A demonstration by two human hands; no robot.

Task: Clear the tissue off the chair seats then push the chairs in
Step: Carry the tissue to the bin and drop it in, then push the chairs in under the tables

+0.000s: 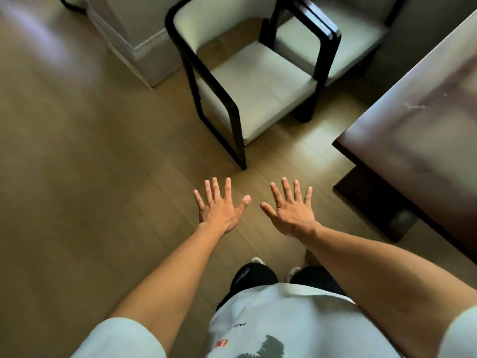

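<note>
Both my hands, left hand (pixel 219 210) and right hand (pixel 293 210), hover spread and empty; the near armchair (pixel 254 91) looks heavy and rigid, best pushed by its black frame.

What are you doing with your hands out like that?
Nothing is being held right now. The left hand and right hand are both spread open above the floor, touching nothing. Ahead stand two chairs, the near chair and the far chair, beside the table. No tissue shows on the parts of the seats in view.
</note>
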